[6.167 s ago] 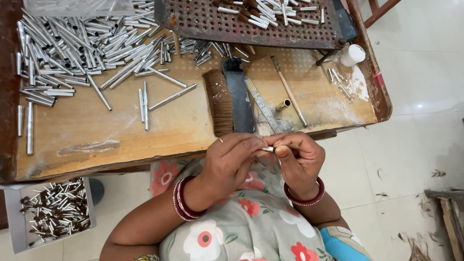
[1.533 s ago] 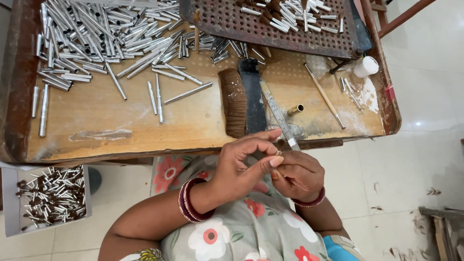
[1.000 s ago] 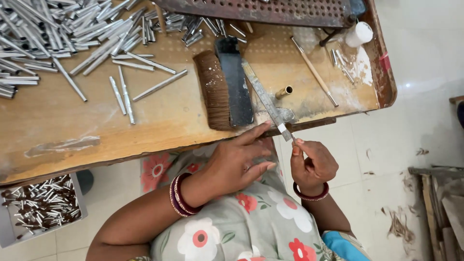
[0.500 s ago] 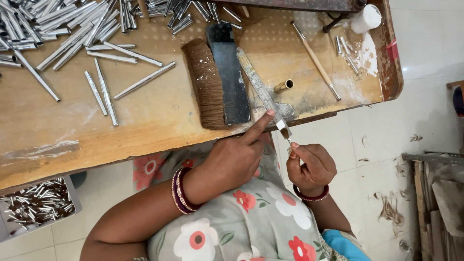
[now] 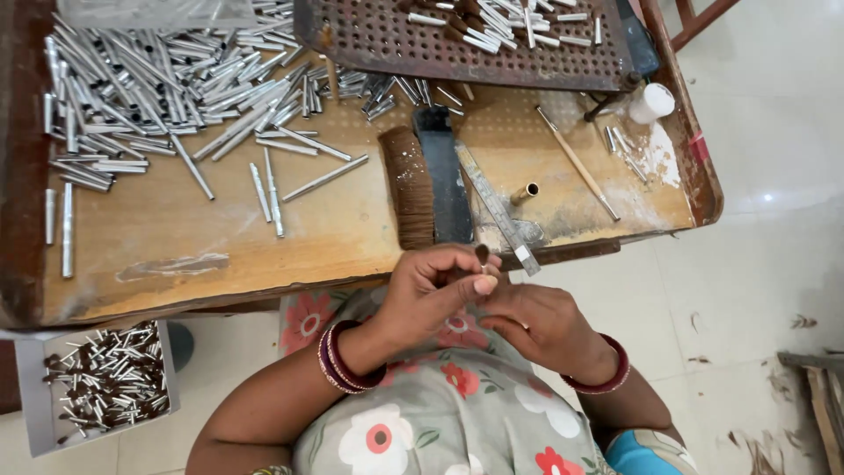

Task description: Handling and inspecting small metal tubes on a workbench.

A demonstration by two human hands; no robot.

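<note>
Small dark tube piece (image 5: 482,254) sits pinched at the fingertips of the left hand (image 5: 431,295), just below the centre of the frame and right at the near edge of the wooden table (image 5: 176,237). It stands roughly upright in the picture, its long axis pointing toward the top of the frame; its lower end is hidden by the fingers. The left hand is curled closed around it — thumb against forefinger. The right hand (image 5: 536,321) lies just to the lower right, touching the left hand's fingers; it is loosely curled, and whether it grips anything cannot be told. Of the two, the left hand is nearer to the piece.

Counted: two hands, one piece held. One flat metal file (image 5: 497,209) lies slantwise on the table, its lower tip just right of the piece. One brush (image 5: 411,186) with a dark block lies upright beside it. One short brass tube (image 5: 524,193), one thin wooden stick (image 5: 576,161), one white pot (image 5: 651,103). Silver tubes (image 5: 158,88) in the upper left — too many to count. One grey tray (image 5: 35,413) of small pieces at lower left, one perforated board (image 5: 457,44) at top.
</note>
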